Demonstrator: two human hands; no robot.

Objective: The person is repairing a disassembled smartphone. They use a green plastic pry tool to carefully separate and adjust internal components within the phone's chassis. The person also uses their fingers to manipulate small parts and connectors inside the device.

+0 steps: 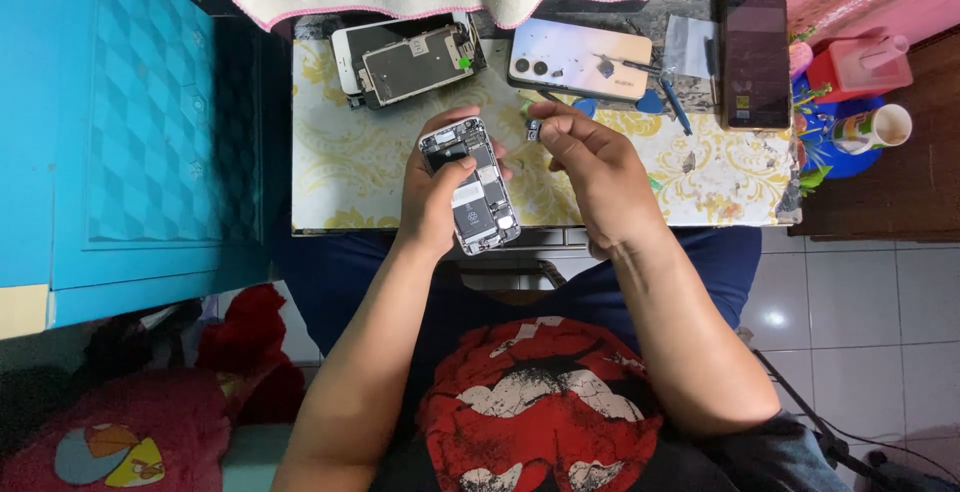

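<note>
My left hand (432,192) holds an opened phone body (470,185) with its circuit boards and battery area showing, thumb pressed on the upper part. My right hand (590,162) is just to its right, fingertips pinched on a small dark part (534,129) near the phone's top edge. Both hands hover over the front of a small table with a yellow floral cover (340,167).
On the table lie a detached phone screen assembly (405,60), a silver phone face down (580,60) with a tool on it, a dark phone (755,62), blue picks and a screwdriver (675,102). A blue cabinet (130,122) stands left; a mug (880,127) and red box (860,67) right.
</note>
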